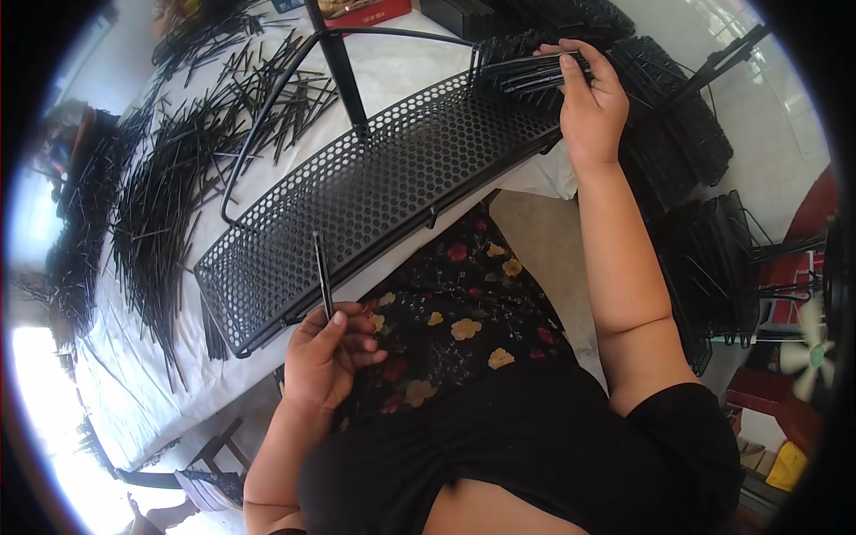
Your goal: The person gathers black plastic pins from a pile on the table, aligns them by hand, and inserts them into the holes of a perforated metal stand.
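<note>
My left hand pinches a thin black strip that points up in front of a black mesh tray. The fingers of my right hand close on the ends of several black strips at the tray's right end. The tray lies at a slant, with perforated walls and floor and a wire handle rising behind it. How many strips are in my right hand cannot be made out.
Large heaps of black strips spread over the white-covered table at the left. Dark wire racks are stacked at the right. A red box stands at the back. A pale green fan is at the far right.
</note>
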A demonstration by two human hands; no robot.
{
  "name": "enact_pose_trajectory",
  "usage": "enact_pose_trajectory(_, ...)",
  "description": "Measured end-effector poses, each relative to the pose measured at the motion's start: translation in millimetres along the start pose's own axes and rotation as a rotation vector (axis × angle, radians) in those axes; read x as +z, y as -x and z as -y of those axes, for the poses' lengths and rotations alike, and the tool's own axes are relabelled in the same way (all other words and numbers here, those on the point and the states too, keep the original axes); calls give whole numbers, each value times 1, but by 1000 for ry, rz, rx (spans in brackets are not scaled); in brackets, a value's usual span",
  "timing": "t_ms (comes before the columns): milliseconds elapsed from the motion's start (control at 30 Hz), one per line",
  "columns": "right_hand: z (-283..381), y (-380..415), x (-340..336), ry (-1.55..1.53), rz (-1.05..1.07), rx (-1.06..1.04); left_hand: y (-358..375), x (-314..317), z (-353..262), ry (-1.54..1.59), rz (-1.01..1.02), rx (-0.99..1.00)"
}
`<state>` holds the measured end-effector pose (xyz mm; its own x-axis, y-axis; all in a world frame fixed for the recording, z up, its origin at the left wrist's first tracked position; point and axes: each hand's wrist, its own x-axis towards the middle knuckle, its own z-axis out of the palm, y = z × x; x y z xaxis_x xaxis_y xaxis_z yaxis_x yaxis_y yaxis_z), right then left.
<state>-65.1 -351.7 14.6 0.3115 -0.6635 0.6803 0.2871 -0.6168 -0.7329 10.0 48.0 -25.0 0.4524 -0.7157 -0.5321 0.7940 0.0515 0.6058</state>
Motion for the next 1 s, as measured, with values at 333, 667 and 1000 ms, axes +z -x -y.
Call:
enact_pose_trajectory(333, -12, 10, 0, 64, -29, -77, -4, 6, -1, -52, -64, 15)
enact_pose_trajectory(667, -11, 5, 0, 135, 13, -84, -5, 6, -1, -46, -55, 18)
enact_pose_trajectory(1000, -7, -2, -7, 77, 129, -75, -7, 8, -3, -72, -85, 14)
